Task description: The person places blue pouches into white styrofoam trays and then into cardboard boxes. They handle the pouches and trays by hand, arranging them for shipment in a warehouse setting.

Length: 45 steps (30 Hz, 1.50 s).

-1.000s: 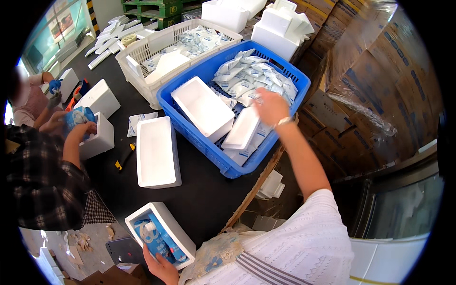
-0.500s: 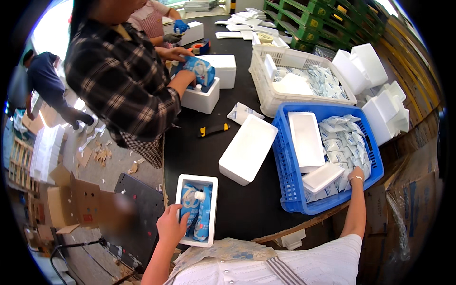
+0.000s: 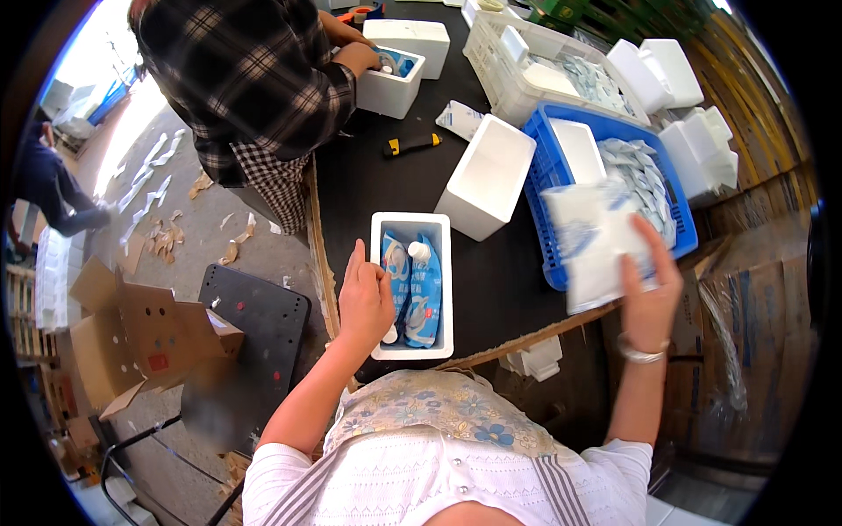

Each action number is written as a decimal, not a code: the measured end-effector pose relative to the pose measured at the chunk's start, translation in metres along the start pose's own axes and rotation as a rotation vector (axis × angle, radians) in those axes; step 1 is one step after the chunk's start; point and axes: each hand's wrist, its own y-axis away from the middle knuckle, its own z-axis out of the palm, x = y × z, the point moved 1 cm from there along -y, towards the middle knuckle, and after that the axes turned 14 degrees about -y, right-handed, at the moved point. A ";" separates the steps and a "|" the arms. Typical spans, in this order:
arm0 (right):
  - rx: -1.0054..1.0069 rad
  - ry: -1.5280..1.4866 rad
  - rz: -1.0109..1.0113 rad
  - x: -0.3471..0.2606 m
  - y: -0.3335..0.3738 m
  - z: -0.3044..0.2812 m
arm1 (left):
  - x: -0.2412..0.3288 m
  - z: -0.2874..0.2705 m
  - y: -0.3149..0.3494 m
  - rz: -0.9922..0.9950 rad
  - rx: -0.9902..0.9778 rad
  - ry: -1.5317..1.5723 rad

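Note:
My right hand [image 3: 651, 294] grips a white ice pack [image 3: 592, 241] by its near right side, held up in front of the blue crate [image 3: 551, 254]. The pack is blurred by motion and covers part of that crate. In front of me a white foam box [image 3: 443, 324] stands lidless on the table, with blue spouted pouches [image 3: 424, 298] lying in it, one with a white cap. At the box's left wall is my left hand [image 3: 364, 302], index finger stretched out and the others loosely bent over the rim, gripping nothing visible.
An empty foam box [image 3: 487, 175] is beside the blue crate, which contains more ice packs and foam pieces. A yellow-black cutter [image 3: 412, 145] and another ice pack [image 3: 460, 119] lie on the black table [image 3: 368, 188]. Across it, a co-worker in plaid [image 3: 254, 88] handles another foam box [image 3: 388, 92].
My right hand has come up out of the blue crate with an ice pack. My left hand has shifted off the pouches to the box's left rim. The view has shifted.

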 end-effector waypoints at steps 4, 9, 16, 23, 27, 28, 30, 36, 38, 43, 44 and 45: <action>-0.237 -0.298 0.027 -0.083 0.050 0.111 | -0.002 0.006 0.006 -0.087 -0.007 0.159; -0.406 0.004 0.185 -0.083 0.106 0.204 | -0.004 0.008 0.008 -0.137 -0.056 0.252; -0.473 0.290 0.031 -0.080 0.117 0.240 | -0.014 0.008 0.007 -0.087 -0.019 0.234; -0.891 0.263 0.289 -0.058 0.076 0.243 | 0.003 -0.011 -0.001 -0.121 -0.090 0.217; -0.901 0.155 0.383 -0.098 0.025 0.206 | -0.024 -0.013 0.001 -0.069 -0.153 0.280; -0.702 0.105 0.279 -0.096 0.022 0.195 | -0.024 -0.020 0.001 -0.045 -0.161 0.261; -0.399 0.056 0.049 -0.090 0.014 0.182 | -0.003 -0.028 -0.007 0.056 -0.116 0.236; -0.286 -0.168 0.052 -0.064 0.017 0.166 | 0.045 0.008 -0.028 0.291 -0.253 -0.225; -0.248 -0.191 0.120 -0.040 0.018 0.143 | 0.047 0.019 -0.018 0.251 -0.294 -0.192; -0.270 -0.184 0.349 0.041 0.019 0.120 | 0.050 0.020 -0.024 0.255 -0.373 -0.291; -0.272 -0.191 0.293 0.053 0.019 0.123 | 0.050 0.018 -0.027 0.246 -0.388 -0.272; -0.277 -0.198 0.235 0.063 0.019 0.128 | 0.049 0.016 -0.028 0.231 -0.402 -0.253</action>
